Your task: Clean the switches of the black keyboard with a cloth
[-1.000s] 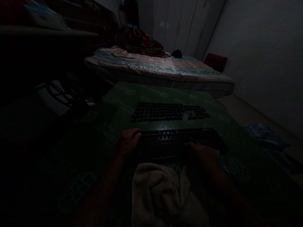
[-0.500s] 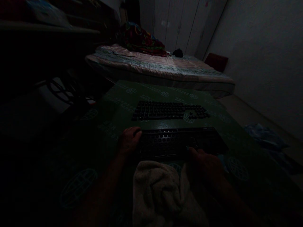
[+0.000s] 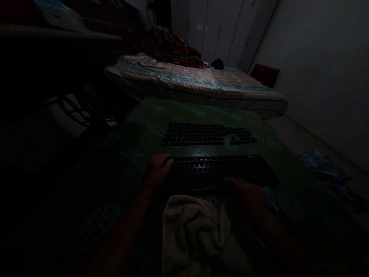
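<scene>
A black keyboard base (image 3: 253, 169), its keycaps off, lies on the green table (image 3: 138, 154). My left hand (image 3: 157, 169) is closed around its left end, thumb over the edge. Over the right half of the base is my right hand (image 3: 245, 194), fingers pinched together with a small pale tip at the fingertips. Something bluish (image 3: 270, 196) shows behind this hand; darkness hides what it is. Beyond the base, loose black keycaps (image 3: 198, 134) are laid out in keyboard rows. A crumpled beige cloth (image 3: 196, 231) lies in front of the base, nearest me.
Past the table's far edge stands a bed (image 3: 201, 82) with a floral red blanket (image 3: 175, 48) on it. At left are a dark shelf (image 3: 57, 32) and a spoked wheel (image 3: 75, 109). A bluish bundle (image 3: 323, 165) lies on the floor at right. The room is very dim.
My right hand has shifted slightly left over the keyboard base. My left hand and the base stay where they were.
</scene>
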